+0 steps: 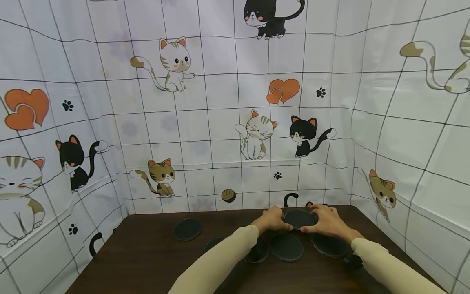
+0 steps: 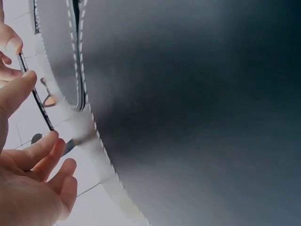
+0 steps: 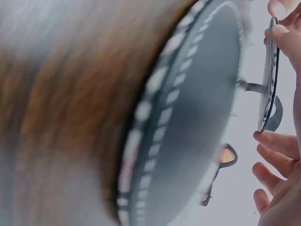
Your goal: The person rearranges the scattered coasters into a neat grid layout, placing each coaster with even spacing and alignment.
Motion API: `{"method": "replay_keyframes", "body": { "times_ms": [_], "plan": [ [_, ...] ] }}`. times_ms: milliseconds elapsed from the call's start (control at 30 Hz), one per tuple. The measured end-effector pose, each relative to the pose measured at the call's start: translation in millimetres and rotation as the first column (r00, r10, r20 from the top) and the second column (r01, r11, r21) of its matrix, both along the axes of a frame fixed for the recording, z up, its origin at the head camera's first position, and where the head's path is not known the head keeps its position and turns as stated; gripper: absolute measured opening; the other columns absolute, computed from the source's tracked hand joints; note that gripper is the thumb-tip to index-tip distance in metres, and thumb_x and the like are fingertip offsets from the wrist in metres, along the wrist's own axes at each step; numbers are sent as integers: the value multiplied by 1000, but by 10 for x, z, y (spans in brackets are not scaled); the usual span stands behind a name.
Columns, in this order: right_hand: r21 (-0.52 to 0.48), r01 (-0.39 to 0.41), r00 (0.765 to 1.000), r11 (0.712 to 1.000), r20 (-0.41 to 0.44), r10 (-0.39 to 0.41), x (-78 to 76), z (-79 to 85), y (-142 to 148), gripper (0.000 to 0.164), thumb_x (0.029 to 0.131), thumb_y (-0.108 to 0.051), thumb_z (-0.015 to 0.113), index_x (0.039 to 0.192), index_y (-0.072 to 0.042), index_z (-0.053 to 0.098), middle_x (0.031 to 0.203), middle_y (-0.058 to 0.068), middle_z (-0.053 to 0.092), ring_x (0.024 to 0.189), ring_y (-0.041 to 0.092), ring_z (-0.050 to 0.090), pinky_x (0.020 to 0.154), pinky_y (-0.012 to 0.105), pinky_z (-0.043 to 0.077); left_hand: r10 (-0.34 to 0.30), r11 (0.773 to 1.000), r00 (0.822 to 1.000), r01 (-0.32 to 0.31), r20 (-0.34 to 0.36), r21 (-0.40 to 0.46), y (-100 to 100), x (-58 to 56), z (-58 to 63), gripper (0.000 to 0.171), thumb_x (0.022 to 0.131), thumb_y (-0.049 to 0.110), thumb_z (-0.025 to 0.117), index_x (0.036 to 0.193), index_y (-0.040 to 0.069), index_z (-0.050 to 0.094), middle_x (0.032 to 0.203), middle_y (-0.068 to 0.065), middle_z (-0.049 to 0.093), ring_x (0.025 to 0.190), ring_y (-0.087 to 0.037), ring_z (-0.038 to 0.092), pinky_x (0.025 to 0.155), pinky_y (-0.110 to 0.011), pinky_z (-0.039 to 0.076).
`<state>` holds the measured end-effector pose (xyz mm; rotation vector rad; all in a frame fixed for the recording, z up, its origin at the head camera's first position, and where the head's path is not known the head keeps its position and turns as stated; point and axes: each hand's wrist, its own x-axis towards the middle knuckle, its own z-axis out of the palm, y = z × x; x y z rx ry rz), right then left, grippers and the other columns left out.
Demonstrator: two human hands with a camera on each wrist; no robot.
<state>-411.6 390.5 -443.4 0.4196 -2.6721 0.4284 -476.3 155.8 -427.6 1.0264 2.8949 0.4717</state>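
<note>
The disc (image 1: pixel 299 219), dark and round, hangs over the far part of the desk (image 1: pixel 139 257), and the grip is clamped on its rim from both sides, left hand (image 1: pixel 272 219) and right hand (image 1: pixel 327 222) both pinching! Nearer us, the middle disc (image 1: pixel 287 247); another sits partly behind the right hand; two more are partly hidden by the left sleeve (image 1: pixel 224 261). The lone disc (image 1: pixel 188 229) lies well apart, off left. Brown desk, cat-print cloth (image 1: pixel 209 134) round three sides!
</note>
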Motion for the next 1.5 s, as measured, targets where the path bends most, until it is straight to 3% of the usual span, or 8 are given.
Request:
{"method": "replay_keyframes", "body": {
  "times_ms": [233,333,533,733,1000,1300,1500],
  "plan": [
    [2,-42,996,999,-84,42,101,159,-53,77,74,-64,83,113,2,73,132,22,59,122,46,52,96,72,27,-23,996,992,33,-121,80,-167,112,43,52,87,56,78,112,10,74,104,5,61,95,-9,57,86,-37,43],
    [-5,-52,991,999,-124,50,182,190,-54,77,74,-63,84,114,2,73,132,21,59,122,45,52,96,73,27,-34,990,984,58,-175,130,-234,210,40,53,85,59,77,112,13,73,109,7,61,99,-8,57,90,-39,42],
    [-6,-79,981,997,-180,77,375,252,-118,75,73,-63,85,111,1,74,134,18,58,121,44,52,95,71,29,-36,987,959,78,-280,142,-383,440,107,56,85,65,73,114,18,72,113,9,61,102,-7,58,97,-41,41],
    [-4,-145,964,989,-227,141,637,364,-237,73,72,-58,88,113,0,73,134,16,58,119,42,54,94,68,30,-33,984,940,90,-338,154,-562,766,216,59,83,70,71,110,16,73,108,9,62,99,-7,58,94,-40,42],
    [14,-170,965,985,-201,169,1033,409,-377,71,69,-64,87,111,-9,74,129,9,60,116,38,56,95,63,32,-18,992,942,59,-335,115,-741,1234,268,53,80,73,70,96,23,72,99,13,59,90,-4,56,88,-36,44],
    [-1,-167,983,986,-73,166,1324,139,-502,67,70,-65,85,112,-15,70,118,-4,58,101,25,59,88,58,43,-58,997,952,70,-301,29,-886,1517,74,53,77,77,70,90,26,72,89,17,55,83,0,53,84,-34,47],
    [4,-228,973,974,46,227,1435,6,-532,50,78,-58,84,105,-19,72,123,-1,55,100,30,58,78,57,47,-121,992,966,107,-229,-70,-935,1645,64,48,77,75,72,81,27,73,83,18,54,73,-1,50,74,-32,47]
  ]
}}
